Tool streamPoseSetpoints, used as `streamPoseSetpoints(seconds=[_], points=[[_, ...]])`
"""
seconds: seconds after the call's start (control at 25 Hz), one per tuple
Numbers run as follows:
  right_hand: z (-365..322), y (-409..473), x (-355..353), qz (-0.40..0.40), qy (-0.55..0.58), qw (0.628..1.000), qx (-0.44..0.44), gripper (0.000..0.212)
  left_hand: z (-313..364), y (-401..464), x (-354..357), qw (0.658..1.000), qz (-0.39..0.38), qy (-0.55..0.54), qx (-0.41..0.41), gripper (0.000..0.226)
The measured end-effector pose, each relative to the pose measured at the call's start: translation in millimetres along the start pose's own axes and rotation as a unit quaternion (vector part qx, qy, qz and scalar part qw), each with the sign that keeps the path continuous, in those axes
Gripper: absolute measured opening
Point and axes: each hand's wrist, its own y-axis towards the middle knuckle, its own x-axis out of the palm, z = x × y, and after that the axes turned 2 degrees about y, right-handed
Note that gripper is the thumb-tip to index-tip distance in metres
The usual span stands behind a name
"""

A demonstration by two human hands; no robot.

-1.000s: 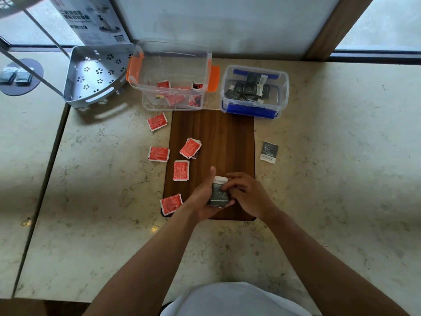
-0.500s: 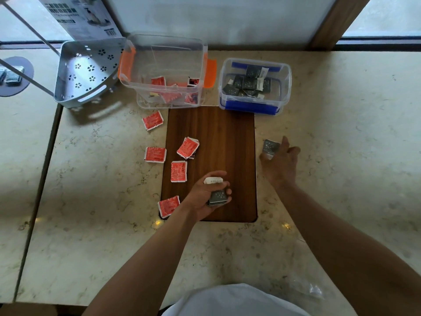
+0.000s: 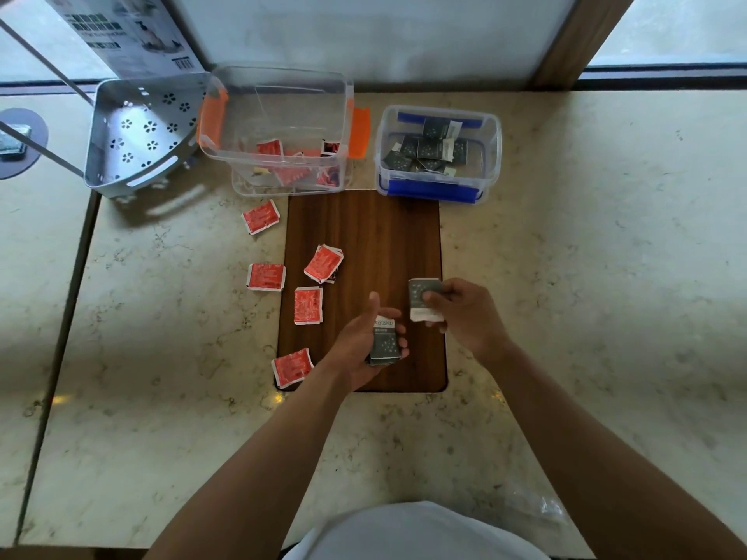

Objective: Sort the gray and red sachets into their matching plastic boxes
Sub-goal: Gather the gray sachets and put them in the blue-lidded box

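My left hand grips a small stack of gray sachets over the near end of the wooden board. My right hand pinches a single gray sachet just right of that stack. Several red sachets lie loose: one by the orange-handled box, one on the counter, two on the board, one at the board's near left corner. The orange-handled clear box holds red sachets. The blue-handled clear box holds gray sachets.
A perforated metal corner basket stands left of the orange-handled box. A printed carton leans behind it. A marble counter stretches to the right. Clear plastic wrap lies near the front edge.
My right hand reached out to the gray sachet on the counter right of the board, picked it up and brought it back beside the stack in my left hand.
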Motion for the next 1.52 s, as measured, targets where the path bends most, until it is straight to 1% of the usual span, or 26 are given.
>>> streamPoseSetpoints(seconds=[0.08, 0.12, 0.2, 0.24, 0.32, 0.4, 0.48, 0.56, 0.6, 0.64, 0.68, 0.72, 0.76, 0.8, 0.84, 0.88, 0.92, 1.0, 1.08, 1.12, 1.2, 1.28, 1.32, 1.36, 1.44, 1.52], points=[[2, -21, 9, -0.027, 0.027, 0.999, -0.007, 0.015, -5, -4, -2, 0.999, -0.030, 0.013, 0.017, 0.064], [5, -30, 15, -0.026, 0.031, 0.999, -0.006, 0.015, -7, -7, -2, 0.998, -0.053, 0.013, 0.027, 0.056], [12, -43, 25, 0.015, 0.030, 0.999, 0.012, 0.015, -12, -15, -4, 0.997, -0.072, 0.020, 0.033, 0.028], [16, -47, 29, 0.043, 0.017, 0.999, 0.026, 0.016, -14, -18, -4, 0.997, -0.059, 0.031, 0.032, 0.027], [23, -52, 34, 0.063, -0.026, 0.995, 0.066, 0.018, -20, -20, -6, 0.998, 0.007, 0.053, 0.030, 0.039], [28, -57, 36, 0.035, -0.033, 0.992, 0.119, 0.018, -23, -20, -7, 0.996, 0.072, 0.033, 0.035, 0.041], [30, -64, 37, -0.028, -0.062, 0.988, 0.141, 0.016, -23, -20, -8, 0.994, 0.094, 0.003, 0.048, 0.034], [30, -71, 41, -0.082, -0.061, 0.985, 0.139, 0.021, -23, -23, -5, 0.995, 0.088, -0.011, 0.052, 0.032], [29, -74, 45, -0.094, -0.021, 0.985, 0.145, 0.025, -23, -24, -3, 0.995, 0.081, -0.013, 0.052, 0.033], [27, -75, 48, -0.097, 0.024, 0.983, 0.153, 0.028, -24, -24, -1, 0.996, 0.074, -0.011, 0.052, 0.033], [26, -76, 51, -0.095, 0.044, 0.983, 0.153, 0.031, -25, -24, 2, 0.996, 0.067, -0.007, 0.052, 0.032], [25, -76, 53, -0.097, 0.032, 0.985, 0.141, 0.033, -26, -22, 2, 0.997, 0.064, -0.002, 0.051, 0.031], [25, -74, 54, -0.099, -0.019, 0.988, 0.117, 0.034, -27, -21, 2, 0.997, 0.061, 0.000, 0.048, 0.030], [25, -72, 55, -0.106, -0.098, 0.986, 0.082, 0.036, -27, -20, 0, 0.997, 0.060, -0.001, 0.042, 0.030], [26, -70, 54, -0.114, -0.194, 0.973, 0.046, 0.037, -27, -20, -1, 0.998, 0.059, -0.003, 0.036, 0.030], [26, -70, 52, -0.117, -0.287, 0.951, 0.013, 0.039, -27, -20, -1, 0.998, 0.060, -0.004, 0.031, 0.030], [24, -71, 49, -0.106, -0.351, 0.930, -0.013, 0.042, -26, -21, -1, 0.998, 0.063, -0.004, 0.027, 0.029], [26, -73, 43, -0.056, -0.385, 0.919, -0.063, 0.043, -26, -21, -1, 0.997, 0.072, -0.015, 0.027, 0.029], [30, -76, 41, -0.008, -0.347, 0.934, -0.089, 0.041, -26, -21, 3, 0.995, 0.075, -0.056, 0.034, 0.021], [32, -77, 42, 0.001, -0.310, 0.948, -0.068, 0.041, -27, -20, 4, 0.993, 0.079, -0.077, 0.038, 0.014], [34, -77, 49, -0.024, -0.206, 0.978, 0.035, 0.045, -29, -17, 9, 0.992, 0.092, -0.073, 0.053, 0.009], [37, -78, 54, -0.076, -0.091, 0.984, 0.133, 0.048, -34, -19, 15, 0.993, 0.090, -0.022, 0.074, 0.017], [39, -79, 54, -0.086, -0.040, 0.983, 0.156, 0.048, -35, -20, 19, 0.993, 0.081, -0.002, 0.086, 0.021], [42, -80, 53, -0.086, 0.000, 0.983, 0.160, 0.045, -36, -22, 21, 0.993, 0.069, 0.020, 0.098, 0.024], [47, -85, 49, -0.068, 0.051, 0.986, 0.140, 0.034, -36, -26, 20, 0.990, 0.048, 0.072, 0.108, 0.028], [50, -84, 42, -0.043, 0.111, 0.985, 0.121, 0.028, -37, -29, 16, 0.985, 0.038, 0.120, 0.119, 0.030]])
